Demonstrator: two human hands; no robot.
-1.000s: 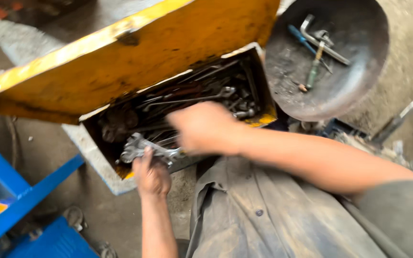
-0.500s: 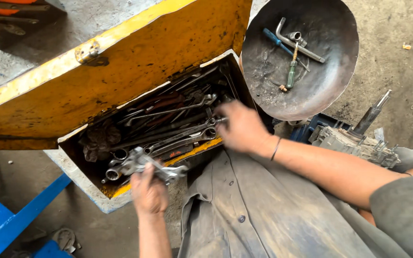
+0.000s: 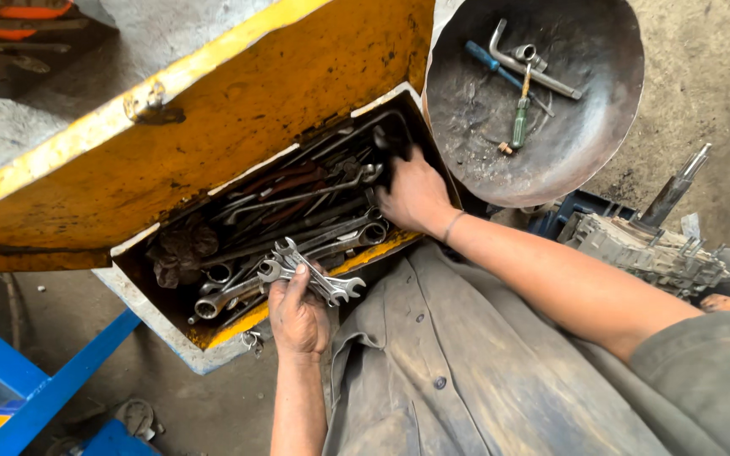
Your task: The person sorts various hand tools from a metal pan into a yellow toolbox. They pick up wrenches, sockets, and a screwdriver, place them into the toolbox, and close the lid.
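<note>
An open yellow metal toolbox (image 3: 238,127) lies in front of me, its tray full of long steel spanners (image 3: 314,215). My left hand (image 3: 297,317) is at the box's near edge, shut on a bunch of spanners (image 3: 318,277) fanned above the rim. My right hand (image 3: 416,194) reaches into the right end of the tray. Its fingertips are buried among dark tools, so what they grip is hidden. A dirty rag (image 3: 175,252) sits at the tray's left end.
A dark round metal pan (image 3: 585,160) at the upper right holds an L-shaped socket wrench (image 3: 527,67), a blue screwdriver (image 3: 485,62) and a green one (image 3: 519,127). A greasy engine part (image 3: 648,253) lies right of my arm. A blue metal frame (image 3: 35,388) is lower left.
My right hand moved from the tray's near right edge up into its far right corner. My left hand lifted the spanner bunch slightly to the right.
</note>
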